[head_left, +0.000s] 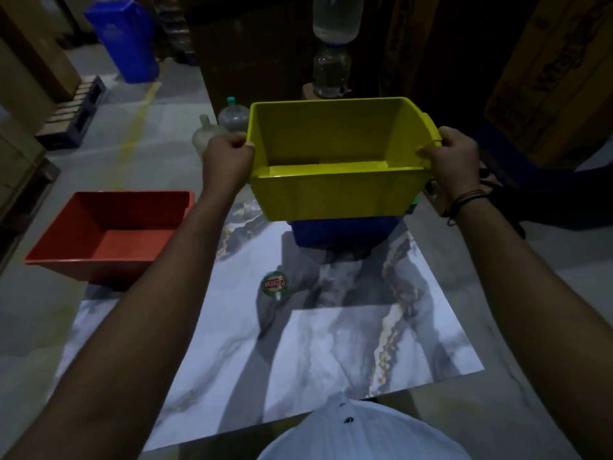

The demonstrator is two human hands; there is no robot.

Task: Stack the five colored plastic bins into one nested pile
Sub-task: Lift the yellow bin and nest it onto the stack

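A yellow bin (335,197) is held up in front of me, open side facing me. My left hand (227,154) grips its left rim and my right hand (454,154) grips its right rim. Directly under it a blue bin (345,232) stands on the marble slab (298,343), mostly hidden by the yellow one; a sliver of green (415,202) shows at its right edge. A red bin (109,230) sits open and alone at the left, off the slab's left edge.
A round sticker (274,283) lies on the slab. Plastic bottles (232,117) stand behind the yellow bin, and a taller bottle (331,73) further back. A blue trash bin (127,38) and cardboard boxes (557,78) line the surroundings.
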